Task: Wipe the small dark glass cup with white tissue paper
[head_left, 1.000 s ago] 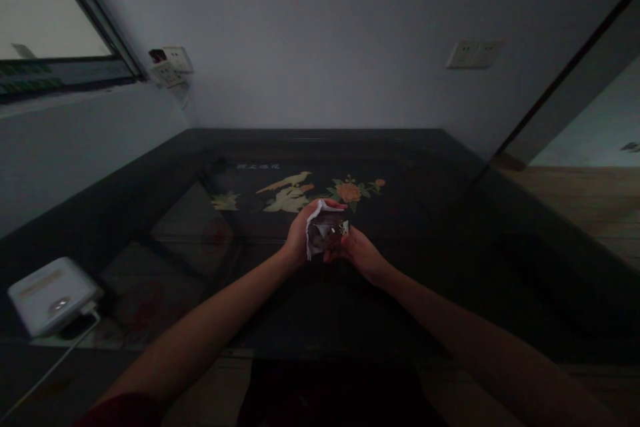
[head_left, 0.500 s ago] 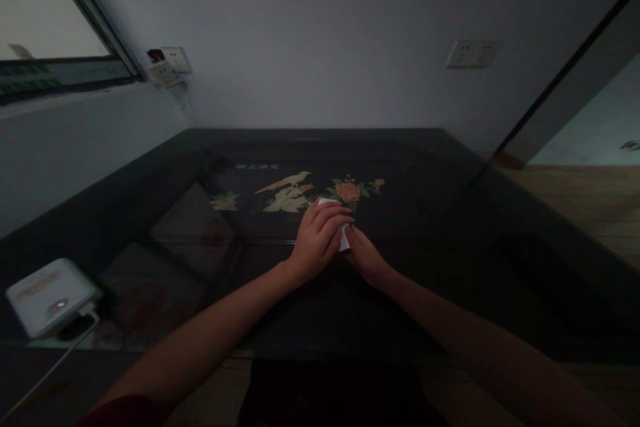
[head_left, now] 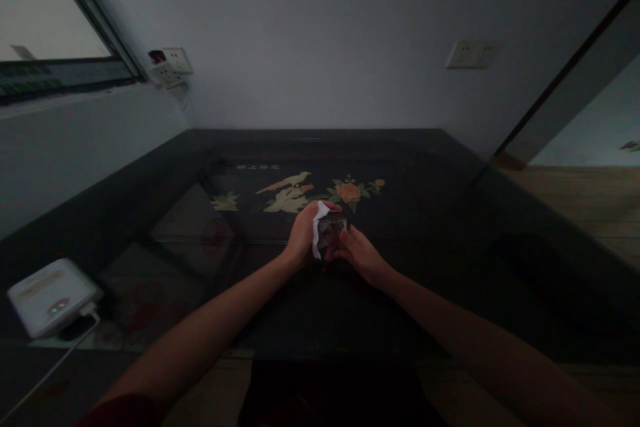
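Close together over the middle of the dark table (head_left: 280,307), my two hands are on a small clear object (head_left: 331,230), which looks like a glass with its contents, if any, too dim to make out. My left hand (head_left: 300,235) lies along its left side, closed on a white tissue (head_left: 316,243) that is pressed against the object. From the right, my right hand (head_left: 366,256) grips the object with thumb and fingers. The left fingers are mostly hidden behind the tissue and the object.
A white box-shaped device (head_left: 53,297) with a white cable (head_left: 55,363) stands at the table's left front. The tabletop bears a picture of birds (head_left: 287,197) and a flower (head_left: 349,192). Wall sockets (head_left: 473,54) are above the table's far edge. The room is dim.
My left hand has moved from on top of the object to its left side, turning the tissue with it. The clear object now shows between my hands. My right hand has hardly moved.
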The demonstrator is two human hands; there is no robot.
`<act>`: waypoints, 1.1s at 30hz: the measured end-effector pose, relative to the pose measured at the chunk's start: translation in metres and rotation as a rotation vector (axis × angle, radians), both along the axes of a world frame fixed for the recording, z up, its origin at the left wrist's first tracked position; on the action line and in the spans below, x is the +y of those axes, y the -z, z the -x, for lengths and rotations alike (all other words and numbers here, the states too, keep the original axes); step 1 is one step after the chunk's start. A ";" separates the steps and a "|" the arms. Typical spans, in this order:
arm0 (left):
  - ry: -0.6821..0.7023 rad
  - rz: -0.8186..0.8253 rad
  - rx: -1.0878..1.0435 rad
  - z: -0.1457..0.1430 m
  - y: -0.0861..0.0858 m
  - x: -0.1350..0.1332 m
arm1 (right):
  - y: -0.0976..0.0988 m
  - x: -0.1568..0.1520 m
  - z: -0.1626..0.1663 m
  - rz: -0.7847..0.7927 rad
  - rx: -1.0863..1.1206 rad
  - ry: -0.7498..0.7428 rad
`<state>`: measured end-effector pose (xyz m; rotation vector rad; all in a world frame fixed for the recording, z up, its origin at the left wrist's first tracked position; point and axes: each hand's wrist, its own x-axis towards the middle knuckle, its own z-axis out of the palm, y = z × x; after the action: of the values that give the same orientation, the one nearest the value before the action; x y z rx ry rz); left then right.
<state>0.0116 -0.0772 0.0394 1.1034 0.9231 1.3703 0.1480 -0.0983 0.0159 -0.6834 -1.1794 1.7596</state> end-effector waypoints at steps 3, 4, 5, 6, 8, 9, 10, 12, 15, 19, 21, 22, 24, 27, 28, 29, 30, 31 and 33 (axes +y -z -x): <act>0.084 0.228 -0.264 -0.003 0.001 0.004 | 0.001 0.000 0.000 -0.024 -0.003 -0.016; 0.103 0.266 -0.315 -0.004 0.001 0.004 | 0.002 0.000 0.000 -0.031 -0.003 -0.018; 0.108 0.279 -0.341 -0.005 0.000 0.003 | 0.003 0.000 0.000 -0.038 -0.005 -0.020; 0.097 0.269 -0.339 -0.006 0.000 0.001 | 0.004 0.000 0.000 -0.043 -0.005 -0.022; 0.039 0.184 -0.239 -0.007 -0.002 -0.004 | 0.006 0.001 0.000 -0.048 -0.002 -0.027; 0.001 0.112 -0.150 -0.007 -0.004 -0.007 | 0.007 0.002 0.000 -0.049 0.003 -0.030; -0.042 0.022 -0.040 -0.007 -0.005 -0.011 | 0.008 0.002 0.000 -0.048 0.010 -0.031; -0.117 -0.175 0.178 -0.006 -0.008 -0.018 | 0.010 0.003 0.000 -0.041 0.020 -0.032; -0.148 -0.472 0.440 -0.002 -0.010 -0.022 | 0.010 0.004 0.000 -0.020 0.024 -0.015; -0.100 -0.697 0.692 0.002 -0.008 -0.019 | 0.010 0.004 0.001 0.008 0.045 0.025; -0.095 -0.694 0.718 0.002 -0.008 -0.018 | 0.009 0.004 0.002 0.010 0.046 0.028; -0.098 -0.671 0.699 0.002 -0.008 -0.018 | 0.008 0.004 0.002 0.008 0.040 0.026; -0.113 -0.579 0.612 0.001 -0.009 -0.018 | 0.008 0.005 0.001 0.003 0.023 0.016; -0.100 -0.325 0.418 -0.002 -0.009 -0.016 | 0.007 0.005 0.000 -0.005 0.003 -0.005; -0.086 -0.231 0.335 -0.002 -0.009 -0.015 | 0.007 0.005 0.000 -0.009 -0.002 -0.009; -0.071 -0.143 0.242 -0.003 -0.008 -0.012 | 0.007 0.005 0.000 -0.015 -0.006 -0.010; -0.053 -0.062 0.139 -0.003 -0.006 -0.009 | 0.006 0.005 -0.001 -0.022 -0.011 -0.010; -0.033 0.014 0.033 -0.003 -0.005 -0.006 | 0.006 0.005 -0.001 -0.031 -0.016 -0.010; 0.025 0.169 -0.150 -0.002 -0.001 0.000 | 0.006 0.004 -0.001 -0.050 -0.018 -0.018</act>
<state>0.0138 -0.0776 0.0408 0.8703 0.8950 1.3105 0.1489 -0.0940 0.0097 -0.6625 -1.2411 1.7367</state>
